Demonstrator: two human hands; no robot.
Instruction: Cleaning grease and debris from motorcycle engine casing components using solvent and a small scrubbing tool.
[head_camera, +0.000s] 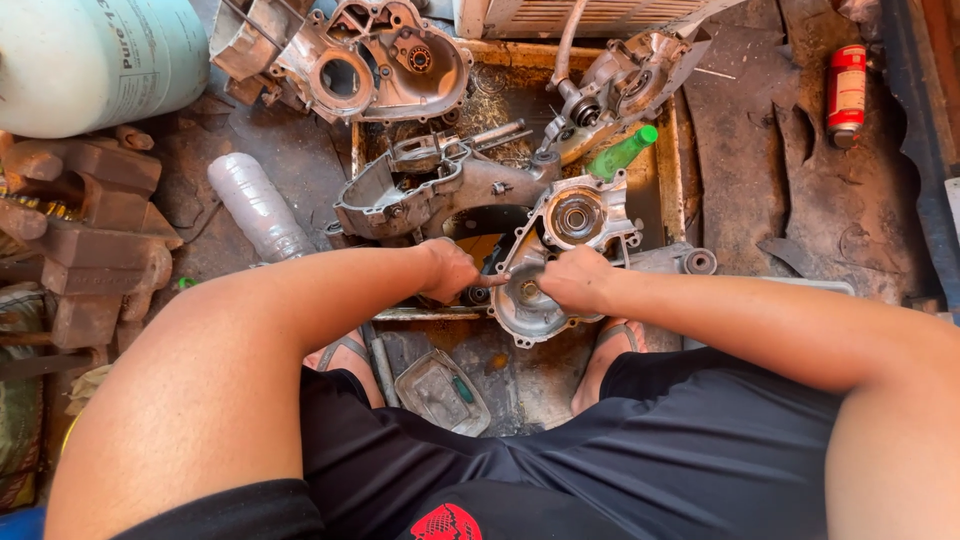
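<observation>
The left hand (448, 270) is closed, knuckles up, at the near edge of the shallow metal tray (668, 170), and seems to have hold of a small dark part just below it; what exactly sits inside that grip cannot be made out. The right hand (572, 280) is also curled shut, pressed on the upper face of the engine crankcase cover (560, 240), the pale aluminium casting that leans over the tray's near rim, right between the two grips. Whether the right grip wraps a tool or only the casting's edge cannot be told.

Beyond the left grip lies a larger crankcase half (430, 190), and farther out still, another engine casing (370, 65). Just past the right grip stands a green bottle (622, 153), tilted against more engine parts. A clear plastic bottle (258, 205) lies on the floor, well to the outside of the left grip.

To do this well, I would judge that the cover should stay braced firmly against the tray rim with one grip while the other works, pressure kept square to the casting so it does not rock or slip off the edge, and fingers kept off the bearing seat at its centre.
</observation>
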